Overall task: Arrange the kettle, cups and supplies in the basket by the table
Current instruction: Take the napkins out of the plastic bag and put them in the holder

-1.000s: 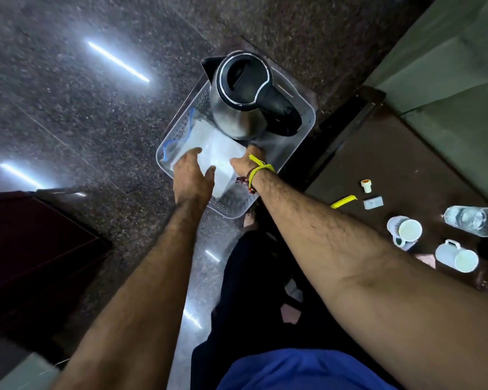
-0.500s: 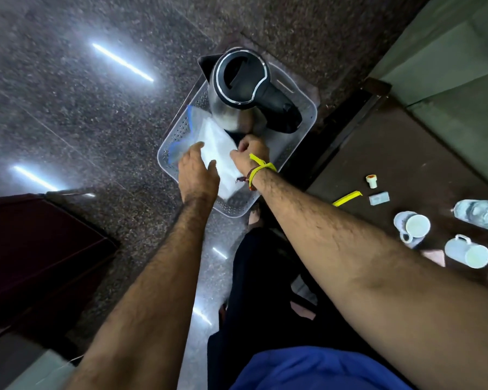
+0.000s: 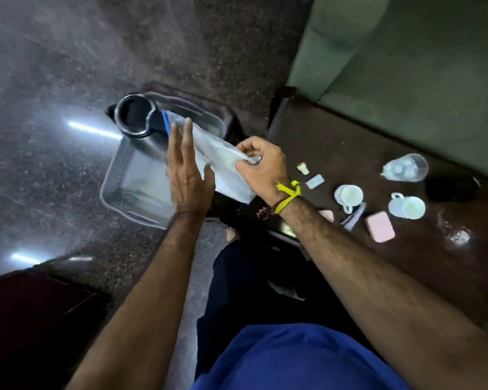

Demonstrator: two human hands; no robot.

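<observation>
A clear plastic basket [image 3: 116, 192] sits on the dark floor with a steel kettle [image 3: 135, 116] standing at its far end. A clear zip bag [image 3: 223, 161] with a blue seal strip is held up above the basket's right rim. My right hand [image 3: 261, 164] pinches the bag's near corner. My left hand [image 3: 188, 170] lies flat against the bag's left side with fingers spread. Two white cups [image 3: 348, 197] [image 3: 407, 206] stand on the brown table [image 3: 350, 142] to the right.
Also on the table are a clear glass tumbler [image 3: 406, 168] lying on its side, a pink pad [image 3: 380, 227], a small sachet [image 3: 315, 181] and a small cap [image 3: 303, 168]. A green sofa [image 3: 406, 52] stands behind the table. Dark furniture [image 3: 26, 319] fills the lower left.
The zip bag has been lifted out of the basket and carried right, toward the table. Both hands rose with it. The view swung right, and the frame is motion-blurred.
</observation>
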